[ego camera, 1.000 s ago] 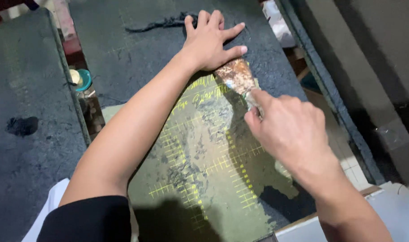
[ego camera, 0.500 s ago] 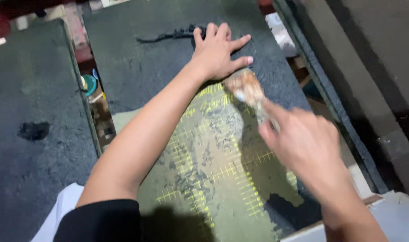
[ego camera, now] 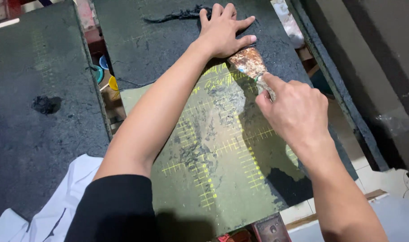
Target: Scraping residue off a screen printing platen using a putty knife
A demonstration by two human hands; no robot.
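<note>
Two bare hands work over one olive-green board (ego camera: pixel 222 179) marked with a yellow grid, lying on a dark, grit-coated tabletop (ego camera: pixel 159 40). The left hand (ego camera: pixel 222 31) lies flat beyond the board's far edge, fingers spread and palm down, gripping nothing. The right hand (ego camera: pixel 296 112) has its grip closed around the handle of a single scraper (ego camera: pixel 248 62) — index finger stretched along the handle, the rusty, wide blade pressed to the board's far end, just beside the left thumb. Dark residue streaks the middle of the board, and one black patch (ego camera: pixel 287 183) sits near its right edge.

A second dark slab (ego camera: pixel 38 125) lies to the left, carrying one black blot (ego camera: pixel 46 104). In the gap between the two slabs sit small round containers (ego camera: pixel 107 78) — blue, teal and yellow can be made out; their contents cannot be told. One white cloth (ego camera: pixel 61 206) lies at lower left, beside the black sleeve (ego camera: pixel 115 208) of the left arm.
</note>
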